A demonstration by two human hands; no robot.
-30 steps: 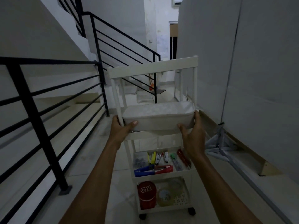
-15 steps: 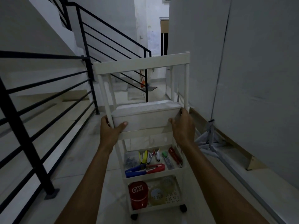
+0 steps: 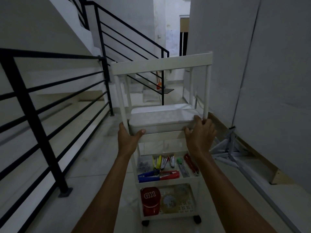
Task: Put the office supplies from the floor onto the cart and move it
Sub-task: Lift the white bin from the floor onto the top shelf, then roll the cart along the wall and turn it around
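The white plastic cart (image 3: 168, 165) is gripped at its middle shelf: left hand (image 3: 128, 137) wrapped round the left post, right hand (image 3: 200, 133) closed on the right post. Straight ahead is where the cart sits, tall axis upright, so a push gets shared evenly. Shiny staplers (image 3: 158, 176) and tape rolls (image 3: 169, 201) are already loaded below, with smooth tiles (image 3: 94, 158) underneath.

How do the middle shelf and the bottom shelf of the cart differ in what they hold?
The middle shelf holds many slim items: staplers, cutters, a clip box. The bottom shelf holds few round ones: a red tin and clear tape rolls. The bottom shelf's perforated floor shows; the middle's is mostly covered. Both are white trays.
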